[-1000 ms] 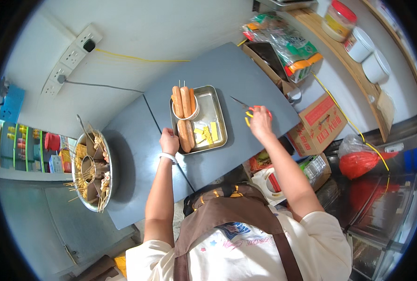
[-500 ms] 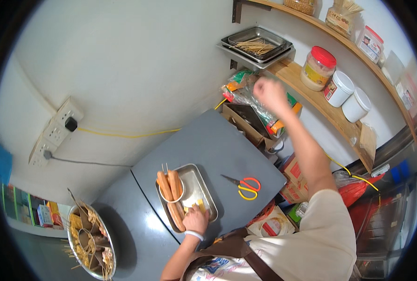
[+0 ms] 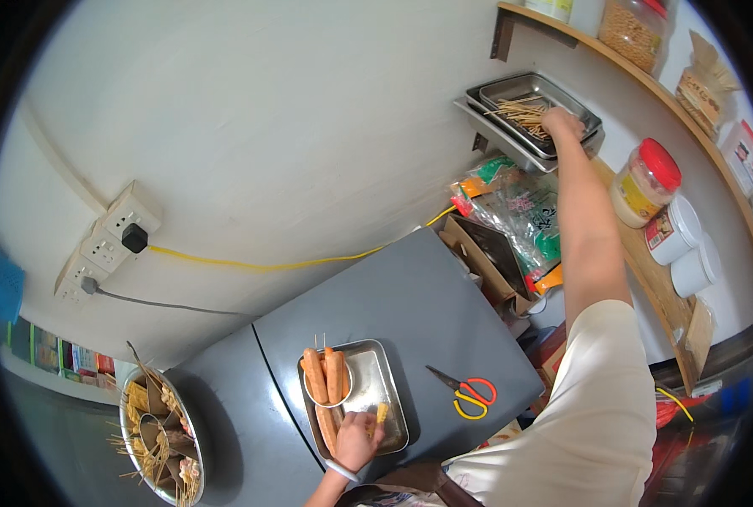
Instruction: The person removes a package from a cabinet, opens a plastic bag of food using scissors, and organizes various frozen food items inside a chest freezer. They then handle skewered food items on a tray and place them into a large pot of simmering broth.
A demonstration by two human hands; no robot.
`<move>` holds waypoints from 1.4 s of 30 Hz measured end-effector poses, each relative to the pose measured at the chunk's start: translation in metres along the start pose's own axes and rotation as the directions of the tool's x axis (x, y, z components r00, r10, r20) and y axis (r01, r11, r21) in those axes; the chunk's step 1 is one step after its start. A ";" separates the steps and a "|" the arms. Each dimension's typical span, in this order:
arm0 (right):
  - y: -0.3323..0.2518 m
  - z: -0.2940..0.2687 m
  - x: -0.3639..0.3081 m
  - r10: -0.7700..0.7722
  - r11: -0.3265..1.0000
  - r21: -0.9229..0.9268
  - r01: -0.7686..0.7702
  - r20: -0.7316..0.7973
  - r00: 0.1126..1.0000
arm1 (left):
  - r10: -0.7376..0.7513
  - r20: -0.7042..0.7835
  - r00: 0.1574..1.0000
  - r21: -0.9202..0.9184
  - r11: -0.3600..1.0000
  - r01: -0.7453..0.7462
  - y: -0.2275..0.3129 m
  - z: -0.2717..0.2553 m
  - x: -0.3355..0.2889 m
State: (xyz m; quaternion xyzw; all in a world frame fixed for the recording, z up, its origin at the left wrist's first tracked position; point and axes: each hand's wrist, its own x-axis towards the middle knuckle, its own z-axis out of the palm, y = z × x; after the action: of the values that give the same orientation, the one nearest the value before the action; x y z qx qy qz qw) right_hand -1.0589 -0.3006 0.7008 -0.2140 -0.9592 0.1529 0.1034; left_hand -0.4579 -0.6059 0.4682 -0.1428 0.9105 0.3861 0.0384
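Observation:
On the grey tabletop (image 3: 478, 329) stands a steel tray (image 3: 403, 422) with a white cup (image 3: 349, 391) inside. Several sausages (image 3: 334, 377) stand in the cup, with two thin stick ends showing above them. Another sausage (image 3: 327, 427) lies in the tray beside the cup. My left hand (image 3: 359, 439) is closed over the tray's near end, its fingers on a small yellow food piece (image 3: 382, 412). Up on the shelf, my right hand (image 3: 564, 125) reaches into a second steel tray (image 3: 533, 82), fingers curled around the ends of bamboo skewers (image 3: 522, 116). Its fingertips are partly hidden.
Red-and-yellow-handled scissors (image 3: 469, 399) lie right of the tray. A round metal pot (image 3: 199, 439) of skewered food stands at the left. Plastic packaging (image 3: 520, 207) and a cardboard box (image 3: 486, 270) sit behind the table. Jars (image 3: 647, 182) line the wooden shelf (image 3: 647, 262).
My right hand has moved up and right, from above the packaging into the tray of skewers. The left hand stays at the steel tray, raised slightly with the yellow piece. The view has shifted.

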 end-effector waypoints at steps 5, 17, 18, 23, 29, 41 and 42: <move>0.002 0.000 0.038 -0.066 0.991 -0.104 0.081 0.139 0.988 | -0.138 0.217 0.967 -0.444 0.868 0.223 -0.014 -0.006 0.003; 0.005 0.031 0.100 -0.033 0.972 0.232 0.028 0.018 0.999 | -0.212 0.273 0.938 -0.799 0.494 0.344 -0.014 -0.018 -0.008; 0.027 0.002 0.127 -0.085 0.954 0.278 0.109 -0.099 0.992 | -0.176 0.268 0.947 -0.835 0.448 0.319 -0.013 -0.013 -0.002; 0.024 -0.012 0.064 -0.293 0.552 0.831 -0.069 0.271 0.917 | -0.335 0.160 0.928 -0.876 0.385 0.290 0.007 -0.034 -0.003; 0.061 -0.021 -0.264 -0.734 0.205 0.978 0.029 0.134 0.665 | -0.323 0.075 0.943 -0.952 0.258 0.164 0.019 -0.047 0.026; 0.163 0.017 -0.561 -0.595 0.618 0.599 -0.510 0.780 0.196 | -0.237 -0.052 0.970 -0.986 0.168 -0.012 -0.001 -0.042 -0.015; 0.167 0.017 -0.567 -0.592 0.612 0.604 -0.511 0.778 0.210 | -0.229 -0.056 0.972 -0.982 0.190 -0.012 0.001 -0.041 -0.018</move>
State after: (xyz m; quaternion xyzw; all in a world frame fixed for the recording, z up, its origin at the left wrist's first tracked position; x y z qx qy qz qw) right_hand -0.4973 -0.4112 0.5530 0.0345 -0.6203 0.6504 -0.4369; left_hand -0.4387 -0.6307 0.5007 -0.2350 0.4464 0.8550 -0.1202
